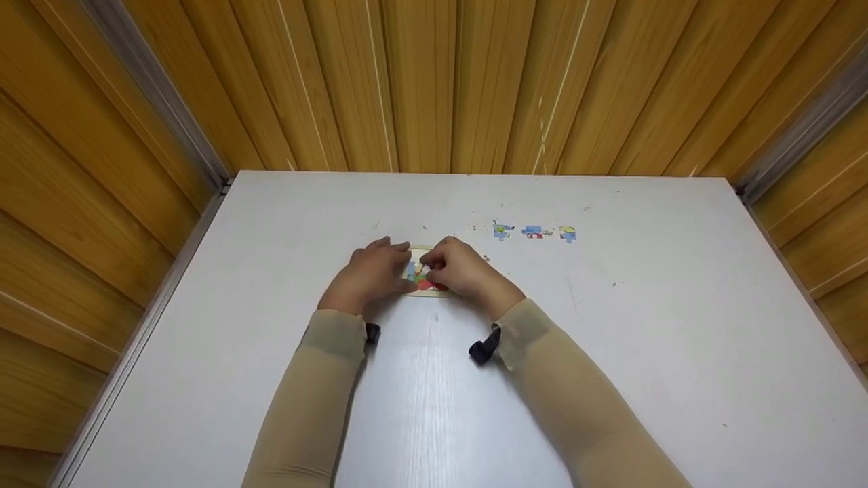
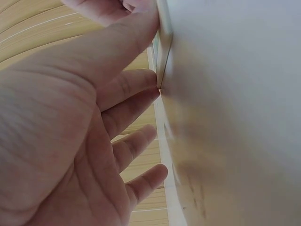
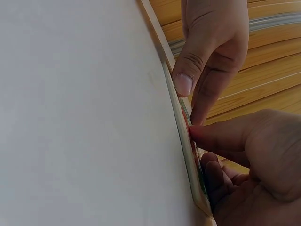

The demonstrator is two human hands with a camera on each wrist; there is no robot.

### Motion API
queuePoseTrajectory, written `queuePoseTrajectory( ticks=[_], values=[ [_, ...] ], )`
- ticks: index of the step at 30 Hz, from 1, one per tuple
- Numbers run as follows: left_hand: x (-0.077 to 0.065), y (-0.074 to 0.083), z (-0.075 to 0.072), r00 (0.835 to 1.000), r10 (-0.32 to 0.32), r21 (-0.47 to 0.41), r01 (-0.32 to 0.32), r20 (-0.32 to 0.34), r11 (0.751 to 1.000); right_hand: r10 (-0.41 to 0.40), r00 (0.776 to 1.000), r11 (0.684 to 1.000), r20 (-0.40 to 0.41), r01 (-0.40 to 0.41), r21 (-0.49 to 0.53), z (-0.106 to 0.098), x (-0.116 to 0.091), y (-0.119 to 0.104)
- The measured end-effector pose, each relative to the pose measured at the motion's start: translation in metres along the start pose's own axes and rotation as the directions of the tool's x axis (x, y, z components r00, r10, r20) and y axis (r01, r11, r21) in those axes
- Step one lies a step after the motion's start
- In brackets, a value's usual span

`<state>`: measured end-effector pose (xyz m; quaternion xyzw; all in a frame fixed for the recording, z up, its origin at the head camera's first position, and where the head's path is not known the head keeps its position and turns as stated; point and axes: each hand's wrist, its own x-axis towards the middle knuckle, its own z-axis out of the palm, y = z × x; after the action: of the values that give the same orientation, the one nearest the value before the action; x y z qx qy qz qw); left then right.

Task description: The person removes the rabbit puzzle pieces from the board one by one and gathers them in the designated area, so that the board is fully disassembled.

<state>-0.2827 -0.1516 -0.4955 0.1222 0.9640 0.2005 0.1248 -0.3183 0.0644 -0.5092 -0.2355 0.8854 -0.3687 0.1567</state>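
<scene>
A small jigsaw puzzle board (image 1: 430, 294) with a pale wooden rim and a colourful picture lies flat on the table between both hands. My left hand (image 1: 371, 274) holds its left side, thumb at the near edge and forefinger towards the far corner; the other fingers spread loosely in the left wrist view. My right hand (image 1: 468, 272) is over the board's right part, thumb and forefinger together on a puzzle piece that they mostly hide. In the right wrist view the right thumb (image 3: 221, 134) touches the picture and the other fingers are curled.
Right of the board, towards the back, lie three loose puzzle pieces in a row: a green-and-blue one (image 1: 502, 230), a blue-and-red one (image 1: 534, 232) and a yellow-and-blue one (image 1: 567, 233). Small crumbs and marks dot the white table (image 1: 644, 339). Wood-panelled walls (image 1: 420, 81) enclose it.
</scene>
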Motion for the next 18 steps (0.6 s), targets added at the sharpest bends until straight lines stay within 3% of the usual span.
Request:
queuePoseTrajectory(
  ticks=[7,18],
  values=[
    [-0.0009,0.0003,-0.0003,1.0,0.01,0.021,-0.01,-0.019,1.0,-0.016,0.999,0.998,-0.028,0.014,-0.055,0.0009,0.0018,-0.0013],
    [-0.0001,0.0024,0.0003,0.999,-0.04,-0.009,0.04,-0.015,0.999,-0.027,0.999,0.999,-0.041,0.029,0.041,0.0055,0.0037,0.0045]
  ],
)
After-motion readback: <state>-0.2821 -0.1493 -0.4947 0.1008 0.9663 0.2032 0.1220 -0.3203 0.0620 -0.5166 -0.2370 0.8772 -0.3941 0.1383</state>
